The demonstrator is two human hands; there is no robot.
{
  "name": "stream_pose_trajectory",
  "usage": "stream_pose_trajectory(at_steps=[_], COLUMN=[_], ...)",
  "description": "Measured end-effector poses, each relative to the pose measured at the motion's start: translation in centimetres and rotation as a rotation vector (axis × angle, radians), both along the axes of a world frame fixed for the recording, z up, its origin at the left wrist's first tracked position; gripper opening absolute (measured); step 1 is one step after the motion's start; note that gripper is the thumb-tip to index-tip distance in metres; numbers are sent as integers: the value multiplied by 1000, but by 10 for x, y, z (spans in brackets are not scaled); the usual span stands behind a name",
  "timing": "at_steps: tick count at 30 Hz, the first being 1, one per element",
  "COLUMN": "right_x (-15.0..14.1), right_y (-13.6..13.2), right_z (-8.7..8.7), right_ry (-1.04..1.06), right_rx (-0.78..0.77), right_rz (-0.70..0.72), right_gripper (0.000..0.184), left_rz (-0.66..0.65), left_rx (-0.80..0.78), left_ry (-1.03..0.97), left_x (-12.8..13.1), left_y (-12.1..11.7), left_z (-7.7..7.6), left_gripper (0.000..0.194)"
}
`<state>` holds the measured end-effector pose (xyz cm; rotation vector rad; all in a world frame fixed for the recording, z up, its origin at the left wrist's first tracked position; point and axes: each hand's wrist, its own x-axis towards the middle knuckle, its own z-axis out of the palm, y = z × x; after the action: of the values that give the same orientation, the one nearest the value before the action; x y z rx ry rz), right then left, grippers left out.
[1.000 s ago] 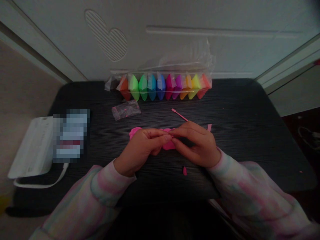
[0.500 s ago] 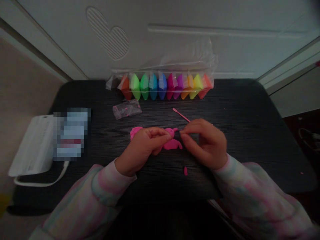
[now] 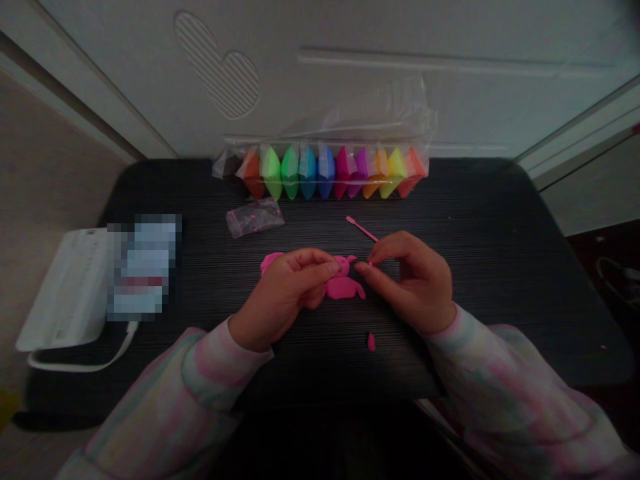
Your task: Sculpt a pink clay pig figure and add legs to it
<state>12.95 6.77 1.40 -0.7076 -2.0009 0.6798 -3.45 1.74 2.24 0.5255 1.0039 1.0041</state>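
Right hand is shifted at the index, speck pinched; left hand is set by figure, grip untellable; soft, light clay is presumed, best supported from beneath.

At the centre of the frame, your left hand partly covers the pink figure; your right hand, thumb and forefinger close together, is just beside it. Above lies a pink stick. Coloured packets line the upper middle; a white box sits far left.
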Motion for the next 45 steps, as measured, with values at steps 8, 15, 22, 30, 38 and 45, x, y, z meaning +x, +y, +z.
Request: stream_pose_trajectory(at_steps=[8,15,22,30,38,45], right_x=[3,1,2,1,2,3], right_y=[0,1,2,4,6,8], right_z=[4,4,5,7,6,5], right_ry=[-107,-106,-157,-218,-205,-259], right_rx=[62,90,104,67,4,0], right_rz=[-1,6,16,39,65,42], right_gripper=[12,5,7,13,13,25], left_rz=[83,139,143,159,161,192], left_rx=[-28,-55,-96,-157,-204,-241], left_ry=[-10,-6,-26,-24,-61,-82], left_x=[0,-1,-1,-2,-3,-3], left_y=[2,2,5,8,10,10], left_z=[0,1,1,2,3,2], left_gripper=[7,5,6,5,5,5])
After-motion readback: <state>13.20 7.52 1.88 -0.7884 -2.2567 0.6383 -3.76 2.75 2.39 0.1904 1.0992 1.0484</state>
